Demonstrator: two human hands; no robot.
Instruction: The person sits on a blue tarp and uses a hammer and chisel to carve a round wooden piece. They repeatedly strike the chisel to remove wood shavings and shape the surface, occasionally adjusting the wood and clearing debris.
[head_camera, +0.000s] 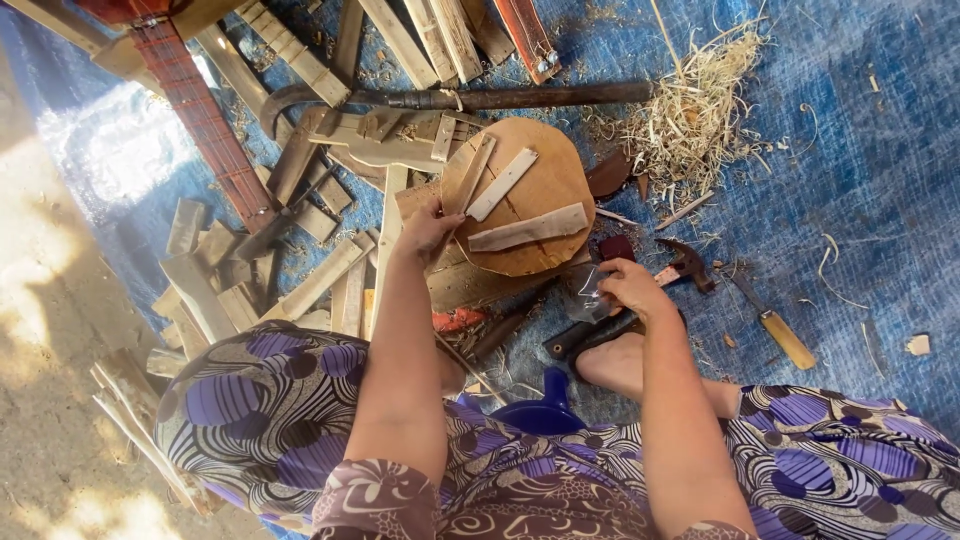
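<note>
A round wooden board (540, 175) lies in front of me with three flat wooden strips (527, 228) on top of it. My left hand (428, 228) rests at its left edge, fingers pinching the lower end of the leftmost strip (470, 176). My right hand (630, 287) is just below the board, closed on a small clear plastic bag (588, 290). A claw hammer (685, 265) lies right beside that hand.
Many cut wooden slats (215, 270) lie piled at the left on a blue tarp (860, 180). A long dark bar (500, 98) lies behind the board, straw shavings (695, 115) at upper right, a yellow-handled chisel (775, 330) at right, and a blue plastic object (545, 410) by my lap.
</note>
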